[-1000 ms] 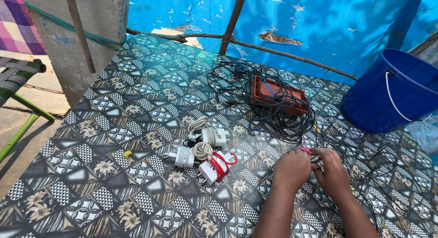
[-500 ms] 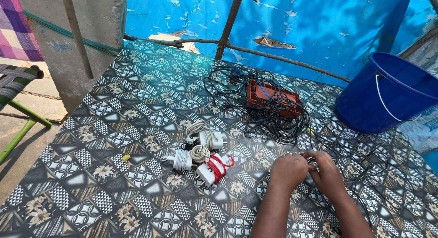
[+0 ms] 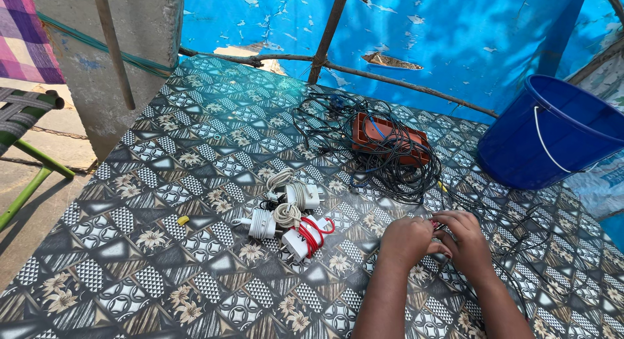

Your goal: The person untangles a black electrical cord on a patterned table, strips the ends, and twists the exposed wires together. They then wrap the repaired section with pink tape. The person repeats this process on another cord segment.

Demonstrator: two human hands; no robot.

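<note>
Both hands have slid a little to the right and now press close together. Left hand (image 3: 406, 240) and right hand (image 3: 467, 243) are curled around a small reddish thing (image 3: 436, 226), mostly hidden, on the patterned table (image 3: 162, 248). White chargers (image 3: 289, 215) lie to the left. Tangled black wires (image 3: 390, 163) lie farther away, with a blue bucket (image 3: 552, 137) at far right.

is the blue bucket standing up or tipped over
Tilted, not upright. The blue bucket leans with its open mouth turned up and toward the right, its white handle hanging across the side. What props it cannot be seen.
</note>
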